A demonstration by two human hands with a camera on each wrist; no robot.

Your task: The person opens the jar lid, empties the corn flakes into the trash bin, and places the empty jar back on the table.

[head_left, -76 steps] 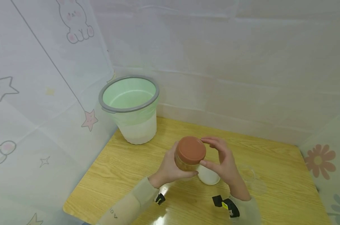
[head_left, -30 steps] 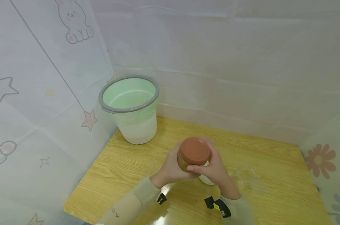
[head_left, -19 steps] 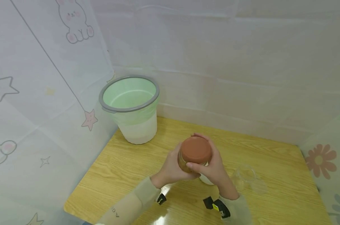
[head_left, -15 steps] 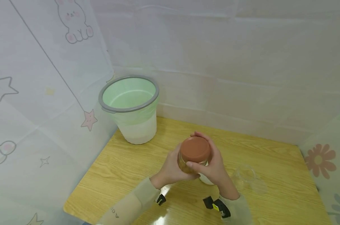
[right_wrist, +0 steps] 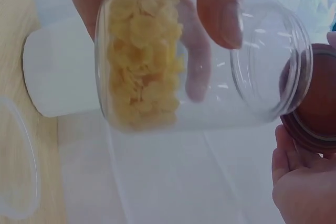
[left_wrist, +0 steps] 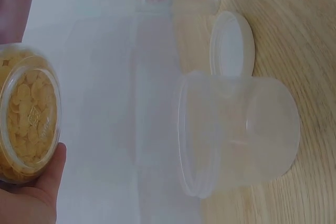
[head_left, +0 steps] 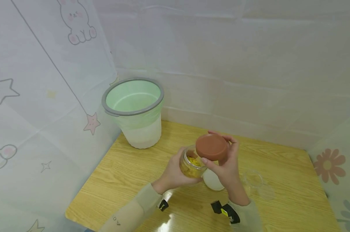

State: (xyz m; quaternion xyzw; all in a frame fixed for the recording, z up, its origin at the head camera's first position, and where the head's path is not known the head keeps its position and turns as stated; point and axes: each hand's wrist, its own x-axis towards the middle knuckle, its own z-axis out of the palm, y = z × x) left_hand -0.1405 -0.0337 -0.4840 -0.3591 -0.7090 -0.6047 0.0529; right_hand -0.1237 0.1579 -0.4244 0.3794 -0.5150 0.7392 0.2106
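Observation:
My left hand [head_left: 173, 172] grips a clear jar [head_left: 190, 172], tilted, around its body. Small yellow pieces [right_wrist: 144, 56] fill part of the jar, as the right wrist view shows. My right hand [head_left: 230, 172] holds a reddish-brown lid [head_left: 211, 146] by its edge, thumb at the near side and fingers behind. The lid is off the jar, just right of the mouth and partly overlapping it in the head view. In the left wrist view, the jar's base [left_wrist: 31, 116] faces the camera, with the left thumb [left_wrist: 51, 174] along its side.
A white round container [head_left: 213, 180] stands behind the right hand. Farther right are a clear container [head_left: 253, 178] and a clear disc [head_left: 266, 192]. A green and white bucket [head_left: 143, 132] with a grey rim stands at the back left of the wooden table [head_left: 290, 167], against hanging cloth.
The right hand wrapped the lid while it sat on the jar, then lifted it away to the right. The jar's mouth and yellow contents now show. The left hand shifted slightly left.

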